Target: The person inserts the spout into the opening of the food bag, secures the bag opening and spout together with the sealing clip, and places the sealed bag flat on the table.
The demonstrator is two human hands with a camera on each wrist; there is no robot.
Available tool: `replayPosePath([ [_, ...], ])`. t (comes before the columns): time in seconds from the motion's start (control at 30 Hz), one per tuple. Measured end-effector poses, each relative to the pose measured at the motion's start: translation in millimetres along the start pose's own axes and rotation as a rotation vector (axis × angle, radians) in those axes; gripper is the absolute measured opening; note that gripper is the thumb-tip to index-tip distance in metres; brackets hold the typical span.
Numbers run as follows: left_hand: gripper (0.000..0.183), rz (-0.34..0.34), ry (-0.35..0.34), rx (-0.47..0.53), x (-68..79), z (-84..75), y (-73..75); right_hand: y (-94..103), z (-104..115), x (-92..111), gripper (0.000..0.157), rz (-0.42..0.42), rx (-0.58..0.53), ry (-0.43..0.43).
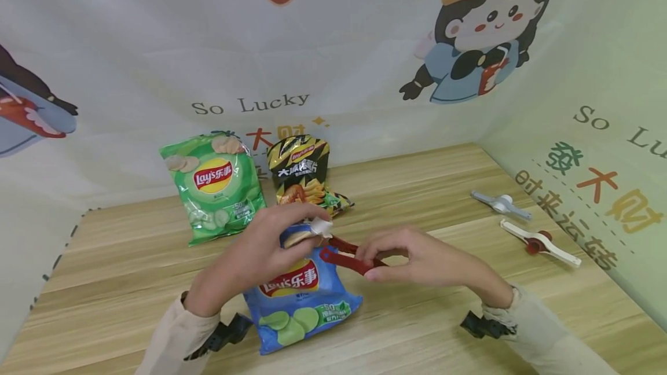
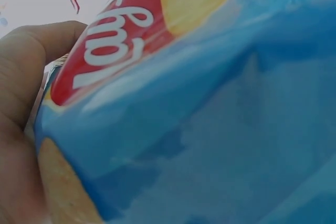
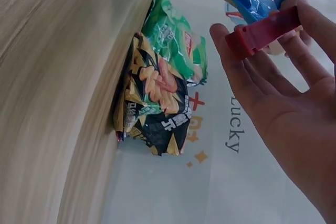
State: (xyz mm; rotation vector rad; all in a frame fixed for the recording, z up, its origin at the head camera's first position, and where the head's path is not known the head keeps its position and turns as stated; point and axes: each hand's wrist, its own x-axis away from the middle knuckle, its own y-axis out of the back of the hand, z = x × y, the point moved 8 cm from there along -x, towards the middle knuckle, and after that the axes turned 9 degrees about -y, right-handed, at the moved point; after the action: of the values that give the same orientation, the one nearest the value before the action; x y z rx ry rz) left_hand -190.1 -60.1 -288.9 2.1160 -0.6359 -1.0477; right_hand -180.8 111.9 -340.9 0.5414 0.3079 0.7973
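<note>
A blue Lay's chip bag [image 1: 304,320] stands tilted on the table, its top folded over and gathered. My left hand [image 1: 266,245] grips that top between thumb and fingers; the left wrist view is mostly filled by the bag's blue front [image 2: 210,129]. To the right, my right hand [image 1: 417,256] pinches a red bag clip [image 1: 346,260] whose two arms are spread apart. The clip's far end is close beside the bag's folded top; whether they touch I cannot tell. In the right wrist view the red clip [image 3: 265,32] lies between thumb and fingers.
Behind stand a green Lay's bag [image 1: 211,213] and a black-and-yellow Lay's bag [image 1: 302,172], against a printed cloth backdrop [image 1: 365,45]. A grey clip [image 1: 502,204] and a white clip with a red middle [image 1: 542,243] lie at the table's right edge.
</note>
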Motion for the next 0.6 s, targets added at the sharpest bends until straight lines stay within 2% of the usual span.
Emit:
replayPosePath([
  [0.1, 0.027, 0.005, -0.019, 0.004, -0.3, -2.3, -1.7, -3.0, -0.3, -2.4, 0.013, -0.013, -0.019, 0.005],
  [0.33, 0.029, -0.022, -0.076, 0.014, -0.4, -9.3, 1.7, -6.8, -6.7, -8.0, 0.009, -0.103, -0.207, 0.005],
  [0.43, 0.028, 0.002, -0.079, 0.005, -1.1, -11.9, -2.7, -8.2, -6.2, -8.3, 0.006, -0.145, -0.224, 0.026],
  [0.6, 0.027, 0.045, -0.057, 0.015, -2.6, -15.9, -15.5, -9.3, -4.3, -7.8, 0.006, -0.164, -0.230, 0.036],
])
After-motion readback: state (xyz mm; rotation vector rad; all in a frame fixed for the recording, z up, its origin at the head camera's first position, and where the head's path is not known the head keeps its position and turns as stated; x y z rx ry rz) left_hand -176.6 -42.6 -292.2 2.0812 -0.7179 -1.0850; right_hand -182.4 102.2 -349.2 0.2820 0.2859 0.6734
